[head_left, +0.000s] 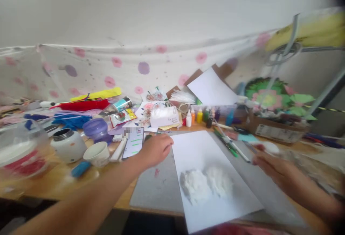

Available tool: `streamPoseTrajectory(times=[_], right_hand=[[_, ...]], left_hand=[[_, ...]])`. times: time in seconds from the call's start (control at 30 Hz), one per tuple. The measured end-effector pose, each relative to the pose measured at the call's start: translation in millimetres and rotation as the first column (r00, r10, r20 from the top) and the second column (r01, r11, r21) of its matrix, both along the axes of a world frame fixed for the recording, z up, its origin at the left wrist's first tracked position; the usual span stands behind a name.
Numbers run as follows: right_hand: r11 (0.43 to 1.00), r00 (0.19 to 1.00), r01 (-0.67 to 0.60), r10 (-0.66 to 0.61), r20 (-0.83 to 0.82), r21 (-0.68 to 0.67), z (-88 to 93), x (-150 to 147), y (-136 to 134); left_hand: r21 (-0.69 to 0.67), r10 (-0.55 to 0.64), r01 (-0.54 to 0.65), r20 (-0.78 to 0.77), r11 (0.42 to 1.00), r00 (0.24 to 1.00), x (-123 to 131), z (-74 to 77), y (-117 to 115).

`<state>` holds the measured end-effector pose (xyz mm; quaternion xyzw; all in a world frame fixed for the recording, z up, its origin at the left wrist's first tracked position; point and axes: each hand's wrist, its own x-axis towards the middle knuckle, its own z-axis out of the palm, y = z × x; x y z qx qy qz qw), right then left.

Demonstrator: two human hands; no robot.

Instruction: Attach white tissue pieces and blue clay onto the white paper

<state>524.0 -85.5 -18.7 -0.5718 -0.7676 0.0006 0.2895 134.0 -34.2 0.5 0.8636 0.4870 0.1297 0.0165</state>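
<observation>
A white sheet of paper (199, 147) lies at a slant on a grey mat (153, 190). On its lower half are two rough patches of white, fluffy-looking material (195, 186), greyish at the edges. My left hand (157, 150) is at the sheet's upper left corner, fingers curled closed; what they hold, if anything, is hidden. Off the sheet's right side is my right hand (269, 163), blurred, its fingertips close to the end of a white pen (241, 152). Its grip cannot be made out. Green pens (226, 143) lie beside the white one.
Left of the mat stand a phone (133, 143), a small white cup (97, 154), a white jar (67, 145), a purple tub (97, 130) and a clear bucket (21, 156). Paint bottles (199, 115) line the back. A cardboard box (277, 129) with paper flowers is at right.
</observation>
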Motion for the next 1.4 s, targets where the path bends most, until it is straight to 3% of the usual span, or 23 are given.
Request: streamPoseTrajectory(times=[0.17,0.33,0.7,0.9,1.13,1.3,1.4], right_hand=[[0.925,0.997,0.047,-0.021,0.073,-0.377,-24.8,-9,-29],[0.856,0.983,0.177,-0.131,0.128,-0.486,-42.6,-6,-53],[0.860,0.972,0.229,-0.230,0.054,-0.456,-57.9,-33,-78],[0.905,0.942,0.336,-0.329,0.071,-0.263,-82.2,-25,-75],[0.925,0.959,0.273,-0.240,0.149,-0.263,-90.4,-21,-81],[0.933,0.964,0.264,-0.256,0.067,-0.244,-91.8,-26,-93],[0.906,0.930,0.339,-0.363,-0.052,-0.253,-91.8,-21,-98]], left_hand=[[-0.120,-0.059,0.059,0.003,0.991,0.998,14,-42.0,-47],[-0.272,-0.064,0.049,-0.047,0.961,0.997,4,-53.5,-69],[-0.228,-0.122,0.111,-0.037,0.967,0.992,4,-62.5,-81],[-0.171,-0.138,0.137,0.003,0.976,0.990,4,-71.6,-88],[-0.120,-0.162,0.166,0.048,0.979,0.986,9,-76.7,-93],[-0.066,-0.121,0.126,0.074,0.990,0.990,23,-80.0,-103],[-0.048,-0.090,0.095,0.096,0.994,0.991,30,-82.3,-108]])
